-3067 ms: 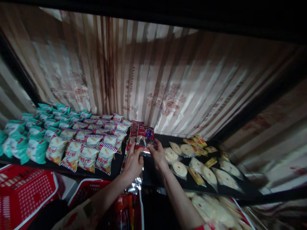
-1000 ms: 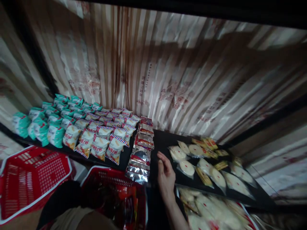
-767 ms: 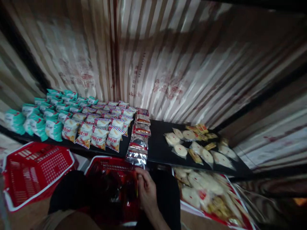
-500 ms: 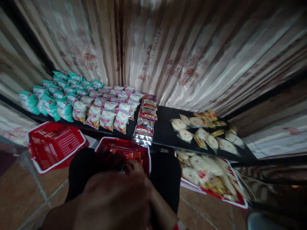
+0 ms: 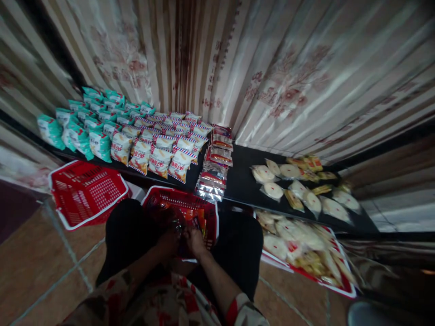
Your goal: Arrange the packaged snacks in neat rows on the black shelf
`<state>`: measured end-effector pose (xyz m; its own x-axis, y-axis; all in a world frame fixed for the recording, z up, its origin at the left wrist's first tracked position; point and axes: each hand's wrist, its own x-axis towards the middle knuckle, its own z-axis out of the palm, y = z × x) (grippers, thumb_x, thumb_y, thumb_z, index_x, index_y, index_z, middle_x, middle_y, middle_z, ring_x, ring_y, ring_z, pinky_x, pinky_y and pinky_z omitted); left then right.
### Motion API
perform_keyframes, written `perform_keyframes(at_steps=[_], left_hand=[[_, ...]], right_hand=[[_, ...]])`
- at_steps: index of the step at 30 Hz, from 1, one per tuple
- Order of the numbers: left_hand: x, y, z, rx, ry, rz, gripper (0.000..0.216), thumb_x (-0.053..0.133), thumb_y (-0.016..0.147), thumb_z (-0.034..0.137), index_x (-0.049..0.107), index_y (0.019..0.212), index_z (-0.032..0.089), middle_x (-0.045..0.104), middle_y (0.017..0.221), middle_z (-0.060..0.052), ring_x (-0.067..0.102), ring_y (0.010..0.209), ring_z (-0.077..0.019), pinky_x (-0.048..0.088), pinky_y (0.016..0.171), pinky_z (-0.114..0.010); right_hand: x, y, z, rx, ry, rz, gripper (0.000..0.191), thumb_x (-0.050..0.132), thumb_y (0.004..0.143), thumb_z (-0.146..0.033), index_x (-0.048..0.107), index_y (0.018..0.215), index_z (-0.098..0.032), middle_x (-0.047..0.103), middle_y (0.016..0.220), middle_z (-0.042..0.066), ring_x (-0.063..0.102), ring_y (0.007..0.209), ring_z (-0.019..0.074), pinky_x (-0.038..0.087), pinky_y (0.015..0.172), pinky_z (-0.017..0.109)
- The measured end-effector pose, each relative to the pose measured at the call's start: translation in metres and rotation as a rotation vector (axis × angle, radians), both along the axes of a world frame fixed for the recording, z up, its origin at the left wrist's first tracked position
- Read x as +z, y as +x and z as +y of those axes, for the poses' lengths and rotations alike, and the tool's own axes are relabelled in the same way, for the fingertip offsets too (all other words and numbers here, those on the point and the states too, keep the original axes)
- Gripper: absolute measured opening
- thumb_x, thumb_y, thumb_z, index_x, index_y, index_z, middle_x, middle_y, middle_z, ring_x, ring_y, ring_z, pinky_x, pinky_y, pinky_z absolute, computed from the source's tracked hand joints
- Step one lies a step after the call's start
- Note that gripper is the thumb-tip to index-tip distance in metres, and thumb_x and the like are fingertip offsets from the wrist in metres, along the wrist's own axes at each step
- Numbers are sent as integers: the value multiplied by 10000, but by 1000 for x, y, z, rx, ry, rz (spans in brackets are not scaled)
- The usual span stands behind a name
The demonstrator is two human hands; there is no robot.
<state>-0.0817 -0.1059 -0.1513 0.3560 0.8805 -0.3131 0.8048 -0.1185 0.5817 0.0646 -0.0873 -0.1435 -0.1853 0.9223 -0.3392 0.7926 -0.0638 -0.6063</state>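
Note:
Between my knees stands a red basket with a white rim. Both my hands are down inside it, close together. My left hand is in shadow, its fingers curled at a dark, shiny wrapped packet. My right hand lies just beside it, fingers bent inward; what they pinch is too dark to make out. An orange packet sits in the basket just beyond my right hand. More dark red packets lie at the basket's left side, partly hidden in shadow.
A black shelf ahead holds rows of teal snack bags, white snack bags, flat silver-red packets and wrapped pale rounds. An overturned-looking red basket is left; a filled basket is right. Curtains hang behind.
My left hand and arm, a blur raised in front of me before, have come down into the basket beside my right hand. The view has shifted slightly.

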Motion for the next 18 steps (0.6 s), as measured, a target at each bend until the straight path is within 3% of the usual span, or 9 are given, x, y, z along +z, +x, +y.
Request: perform_keyframes(at_steps=[3, 6, 13, 16, 18], left_hand=[[0, 9, 3, 0, -42, -6, 419, 475, 721, 100, 592, 1121, 135, 596, 1225, -139, 547, 1141, -215, 405, 994, -350], [5, 7, 13, 69, -26, -21, 433, 409, 769, 83, 553, 1173, 140, 580, 1248, -127, 510, 1189, -195, 371, 1027, -345], [24, -1, 34, 302, 104, -135, 638, 508, 714, 126, 381, 1336, 184, 414, 1404, -112, 359, 1313, -221, 323, 1068, -414], [33, 2, 39, 298, 218, -203, 469, 541, 691, 145, 541, 1157, 192, 473, 1340, -97, 371, 1293, -235, 307, 1070, -425], [41, 4, 39, 281, 226, -254, 249, 531, 712, 176, 603, 950, 188, 583, 1177, -85, 478, 1179, -229, 359, 1018, -405]], right_hand=[[6, 4, 5, -63, 28, -48, 243, 430, 829, -111, 652, 908, -172, 693, 931, 100, 655, 866, 203, 471, 763, 282], [20, 12, 9, -89, 94, -14, 240, 409, 843, -149, 602, 980, -189, 676, 970, 72, 642, 886, 193, 464, 792, 287], [72, 30, 23, -75, 252, 319, 266, 389, 861, -223, 535, 1082, -205, 648, 945, 40, 620, 826, 162, 484, 748, 273], [96, 35, 27, -54, 255, 383, 291, 421, 856, -264, 531, 1119, -205, 640, 854, 13, 614, 763, 149, 484, 722, 256], [107, 38, 29, -51, 254, 401, 301, 442, 849, -274, 534, 1127, -205, 636, 833, 3, 608, 742, 141, 481, 720, 248]])
